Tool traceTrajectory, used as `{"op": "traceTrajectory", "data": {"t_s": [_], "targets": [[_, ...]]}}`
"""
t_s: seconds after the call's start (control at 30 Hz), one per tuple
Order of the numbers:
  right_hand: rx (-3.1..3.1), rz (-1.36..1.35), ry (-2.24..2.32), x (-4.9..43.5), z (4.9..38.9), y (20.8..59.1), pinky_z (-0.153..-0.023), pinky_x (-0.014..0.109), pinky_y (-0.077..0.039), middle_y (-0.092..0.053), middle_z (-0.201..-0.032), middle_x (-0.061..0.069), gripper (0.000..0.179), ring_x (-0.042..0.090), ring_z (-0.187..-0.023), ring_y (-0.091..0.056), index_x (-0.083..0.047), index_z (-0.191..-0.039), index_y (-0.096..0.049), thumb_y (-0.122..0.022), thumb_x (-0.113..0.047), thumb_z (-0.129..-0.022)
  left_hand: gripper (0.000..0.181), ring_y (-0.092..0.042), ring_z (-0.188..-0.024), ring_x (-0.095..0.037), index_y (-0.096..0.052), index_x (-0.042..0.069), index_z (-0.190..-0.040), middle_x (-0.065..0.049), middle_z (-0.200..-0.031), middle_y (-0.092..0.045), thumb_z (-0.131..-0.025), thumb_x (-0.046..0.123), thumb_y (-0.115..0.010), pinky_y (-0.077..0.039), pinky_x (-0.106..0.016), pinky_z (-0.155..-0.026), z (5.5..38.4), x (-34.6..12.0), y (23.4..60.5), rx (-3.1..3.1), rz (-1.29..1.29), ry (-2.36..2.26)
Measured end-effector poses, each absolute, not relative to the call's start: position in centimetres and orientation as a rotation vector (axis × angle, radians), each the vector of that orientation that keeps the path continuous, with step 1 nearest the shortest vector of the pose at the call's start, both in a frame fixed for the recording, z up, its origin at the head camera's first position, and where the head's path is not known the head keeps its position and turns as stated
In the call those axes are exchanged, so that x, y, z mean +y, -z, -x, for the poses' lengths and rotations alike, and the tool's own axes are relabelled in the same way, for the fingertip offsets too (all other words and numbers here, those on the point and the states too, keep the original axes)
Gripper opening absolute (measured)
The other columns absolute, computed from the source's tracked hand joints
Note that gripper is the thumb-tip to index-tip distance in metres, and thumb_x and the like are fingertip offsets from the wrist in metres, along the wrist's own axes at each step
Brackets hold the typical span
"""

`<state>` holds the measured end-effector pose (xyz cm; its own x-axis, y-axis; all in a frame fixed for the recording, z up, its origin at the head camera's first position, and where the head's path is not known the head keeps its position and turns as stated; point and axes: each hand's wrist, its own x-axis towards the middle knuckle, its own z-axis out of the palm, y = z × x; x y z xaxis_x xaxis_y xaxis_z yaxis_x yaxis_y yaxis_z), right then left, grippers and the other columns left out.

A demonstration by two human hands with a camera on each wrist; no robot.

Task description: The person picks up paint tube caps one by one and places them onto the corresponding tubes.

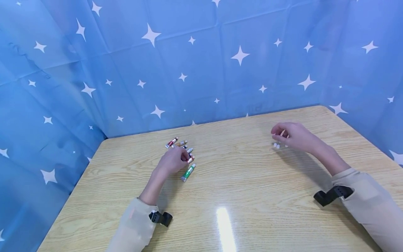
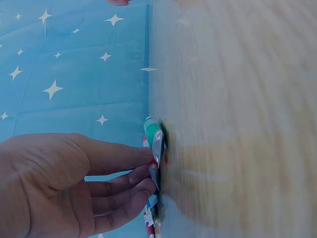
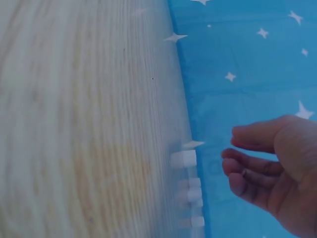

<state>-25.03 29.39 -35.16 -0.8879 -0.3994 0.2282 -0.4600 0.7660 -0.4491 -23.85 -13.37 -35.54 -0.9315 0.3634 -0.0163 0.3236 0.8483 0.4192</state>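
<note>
My left hand [image 1: 171, 161] is low over a group of small paint tubes on the table. Its thumb and forefinger pinch a red-and-white tube [image 1: 190, 160], largely covered by the fingers in the left wrist view. Nearest me lies a green tube [image 1: 188, 172], apart from the fingertips. Beyond the hand are a dark red tube [image 1: 171, 142] and an ochre tube [image 1: 181, 143]. On the right, my right hand [image 1: 292, 135] hovers with loosely bent fingers above several small white caps [image 1: 276, 145]; the right wrist view shows nothing between its fingers.
The light wooden table [image 1: 239, 168] backs onto a blue curtain [image 1: 201, 63] with white stars. A camera [image 1: 160, 217] is strapped to the left wrist, another [image 1: 333, 195] to the right. A bright reflection lies near the table's front.
</note>
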Motion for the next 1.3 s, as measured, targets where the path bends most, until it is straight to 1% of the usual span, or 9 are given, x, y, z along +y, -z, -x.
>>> {"op": "traceTrajectory", "data": {"t_s": [0.1, 0.27, 0.47, 0.6, 0.73, 0.87, 1.0, 1.17, 1.3], "targets": [[-2.874, -0.689, -0.783, 29.5, 25.1, 35.4, -0.065, 0.031, -0.053, -0.068, -0.092, 0.005, 0.019, 0.017, -0.08, -0.064, 0.003, -0.111, -0.068, -0.066, -0.01, -0.097, 0.005, -0.059, -0.075, -0.016, -0.073, 0.004, -0.091, -0.003, -0.083, -0.067, -0.087, 0.001, -0.072, -0.05, -0.032, -0.067, 23.9, -13.2, 35.5, 2.933, -0.514, -0.599], [-2.918, -0.685, -0.77, 29.5, 25.4, 35.8, -0.064, 0.03, -0.051, -0.068, -0.09, 0.003, 0.018, 0.015, -0.077, -0.062, 0.002, -0.109, -0.068, -0.069, -0.01, -0.096, 0.005, -0.056, -0.071, -0.016, -0.073, 0.005, -0.089, -0.003, -0.083, -0.067, -0.086, 0.002, -0.074, -0.045, -0.028, -0.061, 24.0, -13.0, 35.4, 2.929, -0.448, -0.555], [-2.943, -0.688, -0.742, 29.7, 25.6, 36.2, -0.063, 0.03, -0.051, -0.069, -0.089, 0.001, 0.02, 0.015, -0.077, -0.062, 0.003, -0.106, -0.068, -0.072, -0.013, -0.095, 0.004, -0.057, -0.071, -0.015, -0.072, 0.004, -0.089, -0.003, -0.084, -0.067, -0.087, 0.004, -0.075, -0.047, -0.027, -0.062, 23.9, -13.0, 35.2, 2.909, -0.387, -0.579], [-2.959, -0.676, -0.746, 29.9, 25.5, 36.2, -0.064, 0.03, -0.051, -0.069, -0.087, 0.001, 0.018, 0.016, -0.078, -0.063, 0.002, -0.104, -0.068, -0.073, -0.012, -0.094, 0.006, -0.055, -0.066, -0.015, -0.071, 0.004, -0.083, -0.002, -0.078, -0.065, -0.087, 0.004, -0.075, -0.044, -0.026, -0.058, 23.7, -13.0, 35.0, 2.9, -0.394, -0.602], [-2.981, -0.671, -0.739, 29.9, 25.4, 36.3, -0.064, 0.031, -0.05, -0.069, -0.085, -0.001, 0.014, 0.015, -0.077, -0.064, 0.0, -0.099, -0.069, -0.074, -0.012, -0.092, 0.012, -0.05, -0.06, -0.013, -0.07, 0.006, -0.076, -0.001, -0.07, -0.062, -0.087, 0.005, -0.075, -0.039, -0.024, -0.054, 23.8, -13.1, 35.1, 2.887, -0.409, -0.619], [-2.996, -0.682, -0.73, 30.0, 25.4, 36.4, -0.064, 0.031, -0.051, -0.069, -0.083, -0.002, 0.009, 0.014, -0.076, -0.063, -0.003, -0.094, -0.071, -0.075, -0.01, -0.091, 0.019, -0.045, -0.057, -0.011, -0.068, 0.007, -0.07, 0.001, -0.063, -0.057, -0.087, 0.007, -0.076, -0.035, -0.024, -0.053, 24.0, -13.2, 35.4, 2.872, -0.416, -0.626], [-3.0, -0.695, -0.714, 30.0, 25.4, 36.3, -0.066, 0.032, -0.051, -0.069, -0.082, -0.003, 0.006, 0.013, -0.076, -0.063, -0.005, -0.091, -0.071, -0.075, -0.01, -0.091, 0.023, -0.042, -0.056, -0.011, -0.064, 0.008, -0.068, 0.003, -0.061, -0.053, -0.089, 0.008, -0.075, -0.034, -0.025, -0.054, 24.0, -13.2, 35.5, 2.871, -0.419, -0.617], [-3.009, -0.705, -0.69, 30.1, 25.5, 36.4, -0.066, 0.032, -0.049, -0.067, -0.081, -0.005, 0.006, 0.012, -0.075, -0.06, -0.008, -0.089, -0.07, -0.075, -0.011, -0.092, 0.021, -0.043, -0.056, -0.011, -0.066, 0.008, -0.07, 0.003, -0.063, -0.053, -0.09, 0.008, -0.074, -0.034, -0.025, -0.054, 23.8, -13.2, 35.2, 2.859, -0.414, -0.632], [-3.013, -0.703, -0.686, 30.0, 25.5, 36.4, -0.064, 0.03, -0.048, -0.066, -0.079, -0.005, 0.006, 0.012, -0.073, -0.058, -0.009, -0.088, -0.07, -0.075, -0.011, -0.092, 0.025, -0.04, -0.055, -0.01, -0.064, 0.008, -0.066, 0.004, -0.059, -0.048, -0.088, 0.006, -0.074, -0.031, -0.024, -0.053, 23.7, -13.2, 35.2, 2.849, -0.438, -0.64]]}}
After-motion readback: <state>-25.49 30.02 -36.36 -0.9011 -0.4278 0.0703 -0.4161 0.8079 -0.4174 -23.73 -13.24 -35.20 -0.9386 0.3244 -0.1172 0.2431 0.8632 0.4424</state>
